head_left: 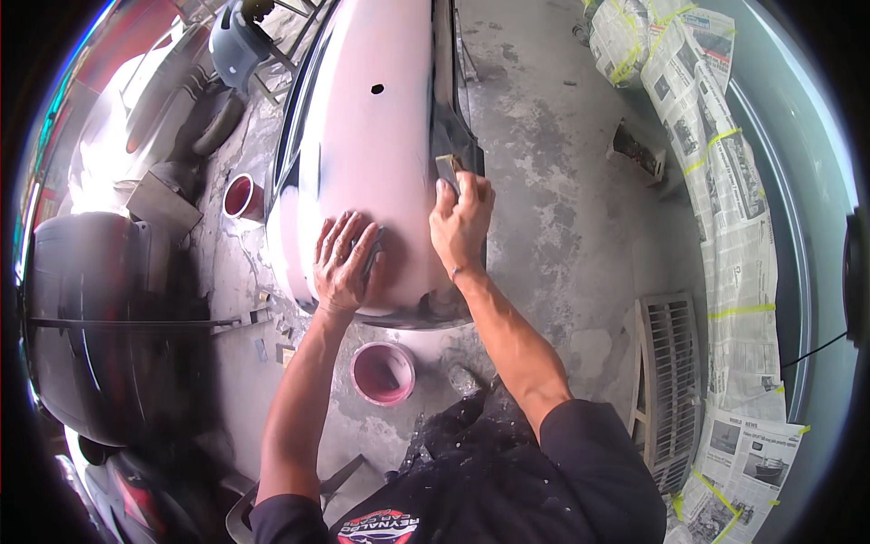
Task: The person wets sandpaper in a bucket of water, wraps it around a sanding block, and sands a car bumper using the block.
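Note:
A long panel (372,136), pale pink with dark edges and a small hole, lies lengthwise before me. My left hand (344,258) rests on its near left part, fingers spread; a dark grey patch shows beside the thumb, which I cannot make out as object or shadow. Toward the panel's right edge, my right hand (462,218) grips a small tan-and-grey sanding block (447,166). A pink-stained bucket (356,374) stands on the floor just below the panel's near end. Another bucket (256,199), with red inside, is at the panel's left.
Dark bumper-like parts (109,344) and white body parts (118,118) crowd the left; a grey part (234,50) sits on a stand behind. At right are a slatted grille (666,390) and a newspaper-masked vehicle side (734,227). A small dark box (634,154) lies on the stained concrete floor.

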`<state>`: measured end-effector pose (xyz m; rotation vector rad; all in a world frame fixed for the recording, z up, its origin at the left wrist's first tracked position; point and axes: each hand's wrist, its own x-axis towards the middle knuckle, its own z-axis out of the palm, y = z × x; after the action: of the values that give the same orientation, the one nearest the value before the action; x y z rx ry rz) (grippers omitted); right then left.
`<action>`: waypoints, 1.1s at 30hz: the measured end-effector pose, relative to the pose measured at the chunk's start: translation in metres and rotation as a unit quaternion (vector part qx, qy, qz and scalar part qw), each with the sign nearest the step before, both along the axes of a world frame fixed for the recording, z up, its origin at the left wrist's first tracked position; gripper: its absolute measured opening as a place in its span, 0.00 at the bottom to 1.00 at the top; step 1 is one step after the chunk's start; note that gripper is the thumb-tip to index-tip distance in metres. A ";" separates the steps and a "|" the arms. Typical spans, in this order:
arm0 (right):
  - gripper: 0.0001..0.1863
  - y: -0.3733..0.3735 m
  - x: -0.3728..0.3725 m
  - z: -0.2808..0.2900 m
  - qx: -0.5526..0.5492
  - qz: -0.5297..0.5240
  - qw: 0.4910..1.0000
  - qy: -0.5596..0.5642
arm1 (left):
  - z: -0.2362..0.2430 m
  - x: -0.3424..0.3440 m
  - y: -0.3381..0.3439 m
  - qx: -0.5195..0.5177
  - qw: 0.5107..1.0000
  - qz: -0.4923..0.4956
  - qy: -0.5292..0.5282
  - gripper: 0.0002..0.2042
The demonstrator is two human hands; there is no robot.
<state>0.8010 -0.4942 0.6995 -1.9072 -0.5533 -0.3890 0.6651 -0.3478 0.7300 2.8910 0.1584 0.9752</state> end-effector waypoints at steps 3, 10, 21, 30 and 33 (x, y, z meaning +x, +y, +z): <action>0.14 -0.038 -0.084 -0.054 -0.005 0.006 0.999 -0.034 | -0.006 -0.004 0.008 0.004 1.000 -0.001 -0.007 0.21; 0.13 0.006 0.010 -0.003 -0.006 0.025 0.998 0.050 | -0.004 -0.003 0.007 -0.001 1.000 -0.006 -0.004 0.22; 0.14 -0.030 -0.045 -0.032 -0.016 0.022 1.000 0.014 | -0.008 -0.003 0.002 0.008 1.000 -0.003 -0.009 0.20; 0.22 -0.026 -0.038 -0.022 -0.019 0.042 0.999 -0.030 | -0.009 0.001 0.005 0.022 1.000 -0.004 -0.010 0.20; 0.22 -0.048 -0.095 -0.070 0.001 0.021 0.997 -0.069 | -0.013 -0.004 0.011 0.019 1.000 -0.010 -0.014 0.20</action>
<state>0.7060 -0.5422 0.6297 -1.8722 -0.6821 -0.4965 0.6607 -0.3369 0.7174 2.9065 0.1092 1.0250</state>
